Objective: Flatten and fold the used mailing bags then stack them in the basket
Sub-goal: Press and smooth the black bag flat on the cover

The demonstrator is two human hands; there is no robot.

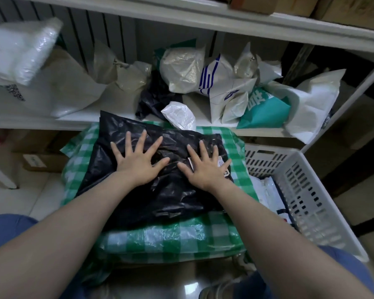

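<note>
Currently pressing the black mailing bag (160,197) flat beneath left hand (138,160) and right hand (205,167), fingers straight and splayed, gripping nothing. Likely to spring back crinkled from trapped air, or to slide on the slick green checked cover (181,236) under the palms. Just right of the right hand: white basket (311,212), holding a few flattened pale bags (266,188).

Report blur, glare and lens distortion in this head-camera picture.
Head view: the white bag upper left is blurred; glare glints on the black bag under the flat left hand and right hand, and on the green checked cover; the wide lens bows the shelf edge.
</note>
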